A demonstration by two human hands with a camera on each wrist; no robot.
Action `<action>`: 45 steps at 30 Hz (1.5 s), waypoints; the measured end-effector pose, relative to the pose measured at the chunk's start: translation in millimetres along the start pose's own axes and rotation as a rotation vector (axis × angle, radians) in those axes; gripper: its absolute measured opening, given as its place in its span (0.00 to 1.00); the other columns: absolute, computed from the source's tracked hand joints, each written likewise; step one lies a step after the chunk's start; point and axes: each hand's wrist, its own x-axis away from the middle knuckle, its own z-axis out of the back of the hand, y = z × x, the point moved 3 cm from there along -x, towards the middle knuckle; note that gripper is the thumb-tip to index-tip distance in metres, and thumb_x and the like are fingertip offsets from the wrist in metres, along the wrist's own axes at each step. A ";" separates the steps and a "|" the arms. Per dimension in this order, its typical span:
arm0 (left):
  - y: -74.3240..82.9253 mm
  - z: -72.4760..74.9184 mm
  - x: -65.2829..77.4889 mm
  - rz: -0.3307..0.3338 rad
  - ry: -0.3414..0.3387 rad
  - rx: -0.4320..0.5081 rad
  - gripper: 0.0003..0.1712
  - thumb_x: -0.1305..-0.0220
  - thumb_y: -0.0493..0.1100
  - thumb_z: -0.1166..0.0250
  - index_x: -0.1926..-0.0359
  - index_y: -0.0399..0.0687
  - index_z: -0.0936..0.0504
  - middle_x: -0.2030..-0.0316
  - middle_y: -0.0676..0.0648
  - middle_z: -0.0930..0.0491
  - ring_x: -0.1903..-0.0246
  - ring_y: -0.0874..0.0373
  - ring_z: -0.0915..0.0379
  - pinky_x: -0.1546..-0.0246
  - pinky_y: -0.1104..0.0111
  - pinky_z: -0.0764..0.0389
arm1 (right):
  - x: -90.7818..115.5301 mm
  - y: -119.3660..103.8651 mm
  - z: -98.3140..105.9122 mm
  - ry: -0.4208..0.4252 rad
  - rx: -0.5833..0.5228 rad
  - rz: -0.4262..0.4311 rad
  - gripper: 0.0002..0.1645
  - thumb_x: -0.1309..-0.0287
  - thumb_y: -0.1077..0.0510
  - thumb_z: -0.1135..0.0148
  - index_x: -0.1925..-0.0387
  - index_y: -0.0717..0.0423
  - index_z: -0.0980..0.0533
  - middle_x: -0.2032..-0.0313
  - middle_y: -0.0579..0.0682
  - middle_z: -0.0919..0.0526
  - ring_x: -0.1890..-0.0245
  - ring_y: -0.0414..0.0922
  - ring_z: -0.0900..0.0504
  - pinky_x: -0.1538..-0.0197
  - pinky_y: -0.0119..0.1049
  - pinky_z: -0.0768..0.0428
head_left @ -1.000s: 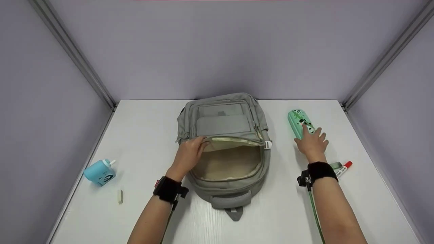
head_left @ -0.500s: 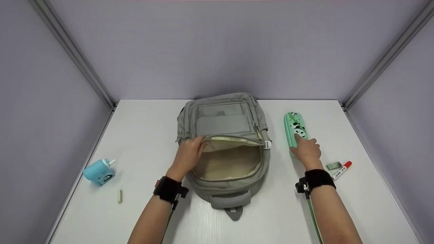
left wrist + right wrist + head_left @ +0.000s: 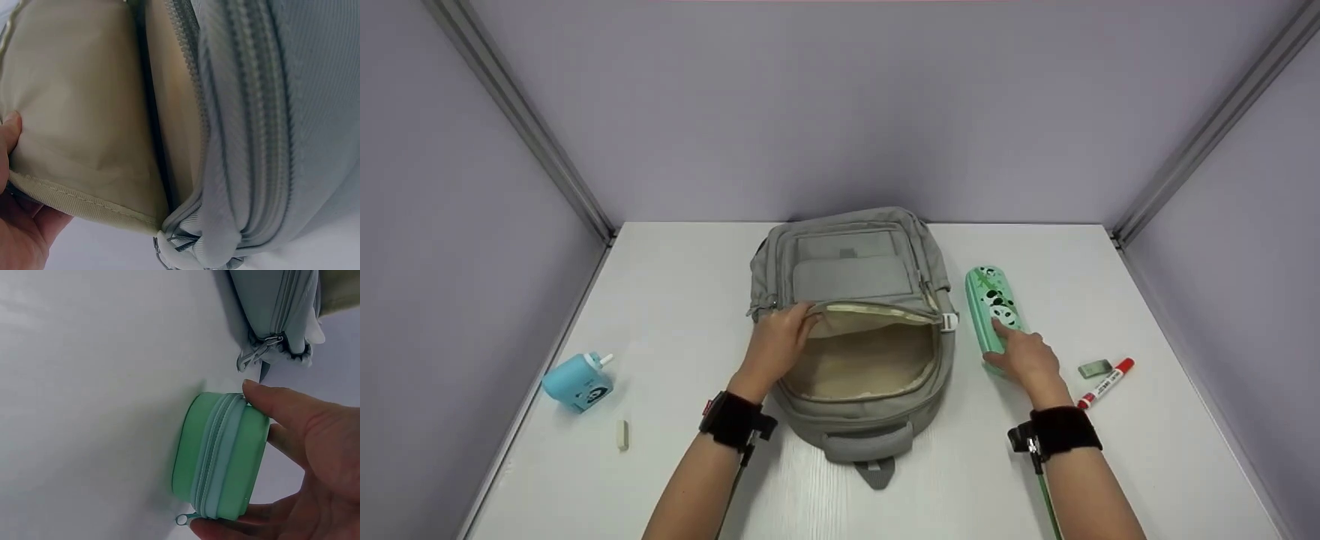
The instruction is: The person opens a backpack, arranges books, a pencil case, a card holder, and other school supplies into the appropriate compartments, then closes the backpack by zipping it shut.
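A grey backpack [image 3: 855,277] lies on the white table with its main compartment unzipped, showing a beige lining [image 3: 79,101]. My left hand [image 3: 780,341] pinches the edge of the opened flap and holds it up; in the left wrist view the thumb lies on the lining. To the right of the bag, my right hand [image 3: 1027,360] grips the near end of a green pencil case [image 3: 990,304] printed with pandas. In the right wrist view the case's zipped end [image 3: 219,455] faces the camera, thumb on one side and fingers on the other.
A red-capped marker [image 3: 1106,384] and a small green eraser-like block [image 3: 1095,368] lie right of my right hand. On the left are a blue bottle [image 3: 579,381] with a white spout and a small pale block [image 3: 622,435]. Grey walls enclose the table's back and sides.
My right hand has closed on the pencil case and brought it left and nearer, towards the backpack, uncovering the marker and green block. My left hand stays on the flap.
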 end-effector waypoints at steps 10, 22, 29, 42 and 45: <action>5.0 14.1 -21.4 0.012 0.046 -0.018 0.09 0.30 0.43 0.39 0.62 0.40 0.23 0.82 0.47 0.26 0.86 0.59 0.34 0.85 0.65 0.31 | 13.5 -4.9 4.3 0.057 -0.032 0.023 0.41 0.42 0.45 0.34 0.30 0.53 0.34 0.45 0.77 0.28 0.59 0.65 0.20 0.65 0.55 0.23; 6.4 48.2 -68.2 0.105 0.043 -0.030 0.15 0.29 0.45 0.40 0.71 0.40 0.29 0.84 0.47 0.34 0.84 0.56 0.38 0.82 0.62 0.35 | 47.1 -24.2 65.4 0.312 -0.153 0.111 0.35 0.37 0.42 0.40 0.34 0.53 0.29 0.51 0.73 0.21 0.76 0.51 0.26 0.77 0.41 0.31; -1.8 53.9 -87.8 0.221 0.008 -0.024 0.16 0.28 0.47 0.42 0.69 0.39 0.25 0.78 0.42 0.24 0.82 0.52 0.30 0.80 0.60 0.30 | 88.5 -47.1 100.1 0.252 -0.126 0.178 0.34 0.37 0.37 0.42 0.35 0.49 0.27 0.51 0.71 0.20 0.70 0.53 0.21 0.71 0.43 0.28; -10.2 54.6 -103.1 0.318 -0.024 -0.020 0.18 0.27 0.48 0.43 0.72 0.40 0.27 0.77 0.41 0.22 0.81 0.52 0.32 0.79 0.60 0.31 | 121.7 -99.3 94.7 0.173 0.012 0.374 0.26 0.45 0.46 0.35 0.43 0.41 0.19 0.75 0.49 0.21 0.79 0.43 0.31 0.78 0.38 0.34; -10.8 54.6 -103.5 0.323 -0.024 -0.019 0.19 0.27 0.48 0.42 0.72 0.40 0.28 0.78 0.41 0.23 0.81 0.52 0.33 0.79 0.61 0.32 | 112.4 -114.6 77.6 0.179 0.054 0.425 0.26 0.47 0.46 0.35 0.44 0.41 0.18 0.76 0.50 0.21 0.80 0.43 0.32 0.79 0.39 0.34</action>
